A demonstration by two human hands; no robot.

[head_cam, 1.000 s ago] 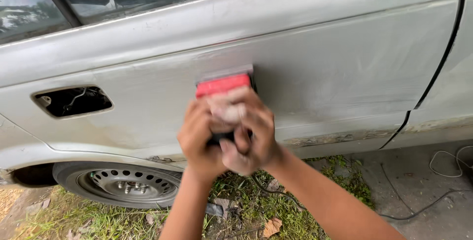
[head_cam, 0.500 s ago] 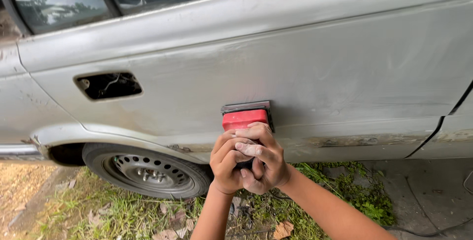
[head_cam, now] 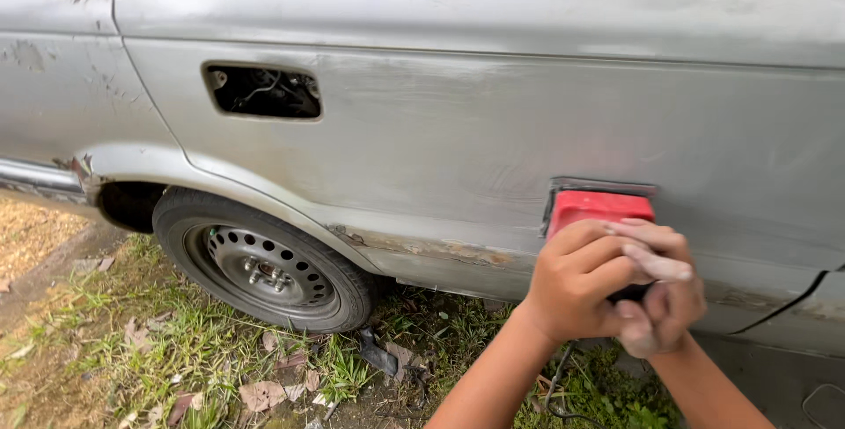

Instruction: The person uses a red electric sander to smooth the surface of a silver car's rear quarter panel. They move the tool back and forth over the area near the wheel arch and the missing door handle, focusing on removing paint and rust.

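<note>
There is a single view, from a camera worn on the person's head. It looks forward and slightly down at the side of a grey car door (head_cam: 493, 130), from close range, roughly at arm's reach. The panel fills most of the frame and runs across it at a slight slant, so the camera seems turned a little to the left. The window sill line cuts the top edge. A rear wheel (head_cam: 264, 262) sits at lower left, with grass (head_cam: 176, 350) beneath. Both forearms enter from the bottom edge at right. No second view overlaps it.
</note>
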